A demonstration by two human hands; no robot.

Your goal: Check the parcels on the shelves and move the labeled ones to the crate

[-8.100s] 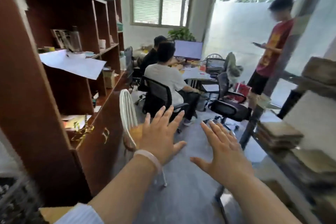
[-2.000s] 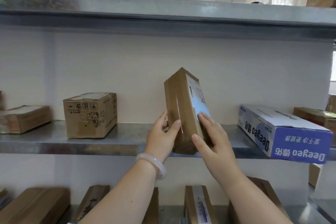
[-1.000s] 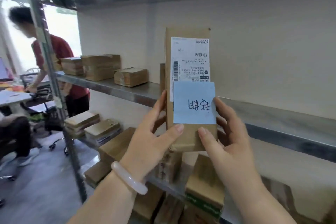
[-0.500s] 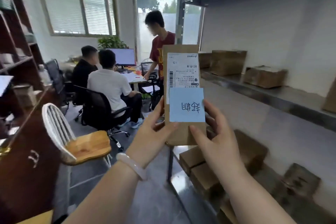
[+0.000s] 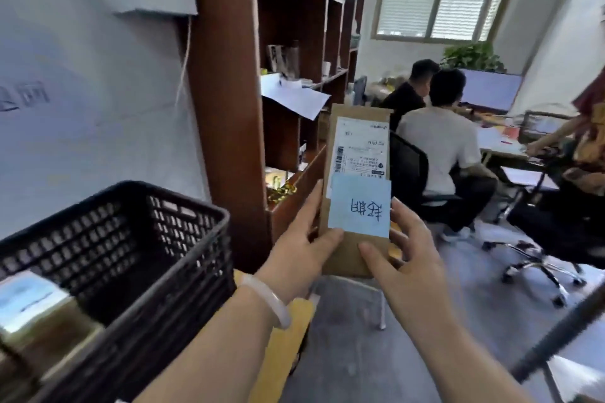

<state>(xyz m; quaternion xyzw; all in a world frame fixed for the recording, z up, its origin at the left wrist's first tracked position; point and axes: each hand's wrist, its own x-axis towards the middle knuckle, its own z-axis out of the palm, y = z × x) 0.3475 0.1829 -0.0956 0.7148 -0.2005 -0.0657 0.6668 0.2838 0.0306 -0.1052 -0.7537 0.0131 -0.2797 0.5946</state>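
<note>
Head view: the carrying step, with the camera swung left, away from the metal shelves seen half a second before.
Left hand (image 5: 304, 258): gripped the parcel's lower left edge, thumb across the front and fingers behind, the same hold as a second before; a pale bracelet (image 5: 269, 299) sat on the wrist.
Right hand (image 5: 406, 271): gripped the lower right edge, thumb on the bare cardboard under the blue note.
Parcel (image 5: 348, 260): a flat cardboard box held upright in mid-air between both hands, off the shelf where it had stood two seconds before, to the right of the crate and not yet over it.
Shipping label (image 5: 360, 150): white and printed, on the upper front.
Blue note (image 5: 360, 209): handwritten, upside down to the camera, overlapping the shipping label's lower edge.
Crate (image 5: 186, 201): black mesh plastic at the lower left, newly in view; a blurred brown box with a pale patch lay inside.
Bookcase (image 5: 226, 108): brown wood, behind the crate and parcel.
People (image 5: 438, 141): two seated at a desk, well apart from the hands.
Meaning: the check appeared finished and this parcel counted as labeled; what remained was probably to carry it left over the rim and lower it in.
</note>
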